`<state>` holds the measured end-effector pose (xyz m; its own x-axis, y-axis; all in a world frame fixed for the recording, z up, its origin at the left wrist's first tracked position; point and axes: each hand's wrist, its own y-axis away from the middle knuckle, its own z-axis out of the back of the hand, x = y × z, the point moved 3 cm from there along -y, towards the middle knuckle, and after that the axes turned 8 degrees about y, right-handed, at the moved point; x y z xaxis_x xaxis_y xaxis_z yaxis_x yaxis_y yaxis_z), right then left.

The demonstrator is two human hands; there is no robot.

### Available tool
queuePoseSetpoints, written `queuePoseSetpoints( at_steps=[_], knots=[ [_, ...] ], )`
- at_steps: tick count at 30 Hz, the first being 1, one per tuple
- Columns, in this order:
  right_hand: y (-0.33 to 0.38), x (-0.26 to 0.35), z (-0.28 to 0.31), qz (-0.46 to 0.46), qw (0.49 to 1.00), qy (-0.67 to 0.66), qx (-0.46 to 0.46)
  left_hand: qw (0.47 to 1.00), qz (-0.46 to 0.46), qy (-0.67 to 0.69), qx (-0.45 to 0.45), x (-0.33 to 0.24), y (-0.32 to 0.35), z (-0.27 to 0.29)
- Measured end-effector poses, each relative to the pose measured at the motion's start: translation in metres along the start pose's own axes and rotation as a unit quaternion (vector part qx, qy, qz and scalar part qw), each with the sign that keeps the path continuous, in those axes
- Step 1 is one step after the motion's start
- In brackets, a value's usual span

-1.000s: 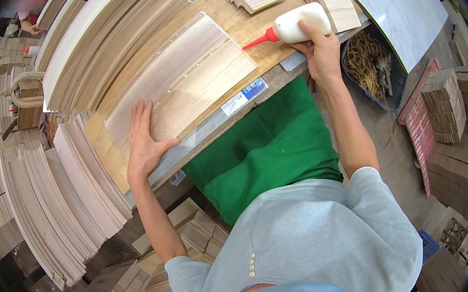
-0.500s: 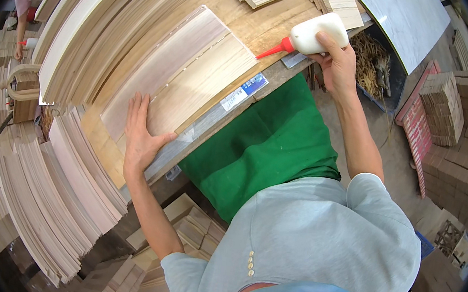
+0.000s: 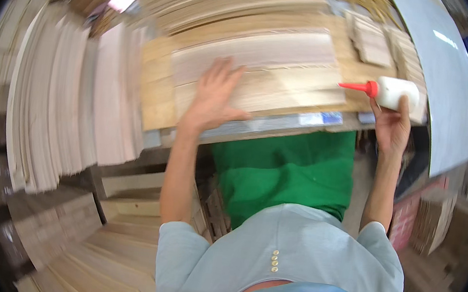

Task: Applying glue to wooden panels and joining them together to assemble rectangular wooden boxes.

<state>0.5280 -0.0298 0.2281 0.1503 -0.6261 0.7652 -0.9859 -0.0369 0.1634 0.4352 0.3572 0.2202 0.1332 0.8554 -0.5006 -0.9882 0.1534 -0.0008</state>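
My left hand (image 3: 212, 97) lies with spread fingers on the left part of two pale wooden boards (image 3: 291, 89), placed edge to edge on the workbench. A broken white line, which looks like glue, runs along the seam between them. In my right hand (image 3: 392, 127) is a white squeeze bottle (image 3: 394, 93), tilted onto its side. Its long red nozzle (image 3: 360, 87) points left, with the tip by the boards' right end. Motion blur hides whether the tip touches the wood.
Behind the boards rises a stack of long wooden strips (image 3: 243, 1). More upright boards (image 3: 62, 94) stand packed at the left. Small wooden pieces (image 3: 370, 39) lie at the bench's far right, beside a large light-grey panel (image 3: 451, 83). A green cloth (image 3: 288, 169) covers my lap.
My view has turned, so the bench edge now runs more level and the person at far left is out of sight. My right hand still holds the bottle by the boards' right end.
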Motion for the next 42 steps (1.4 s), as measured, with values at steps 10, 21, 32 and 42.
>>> queuePoseSetpoints(
  at_steps=[10, 21, 32, 42],
  knots=[
    [-0.013, -0.112, -0.246, -0.089, 0.905, 0.13, 0.395, 0.991, 0.026, 0.113, -0.063, 0.002, 0.013, 0.008],
    [0.02, -0.211, -0.349, -0.086, 0.715, 0.369, 0.587, 0.982, -0.001, 0.116, -0.147, 0.007, 0.018, -0.001],
    [0.017, -0.224, -0.345, -0.068, 0.683, 0.389, 0.614, 0.986, 0.021, 0.12, -0.113, 0.007, 0.017, -0.001],
    [0.005, -0.22, -0.357, -0.106, 0.714, 0.336, 0.605, 0.989, 0.023, 0.11, -0.099, 0.007, 0.015, 0.0]
  ],
)
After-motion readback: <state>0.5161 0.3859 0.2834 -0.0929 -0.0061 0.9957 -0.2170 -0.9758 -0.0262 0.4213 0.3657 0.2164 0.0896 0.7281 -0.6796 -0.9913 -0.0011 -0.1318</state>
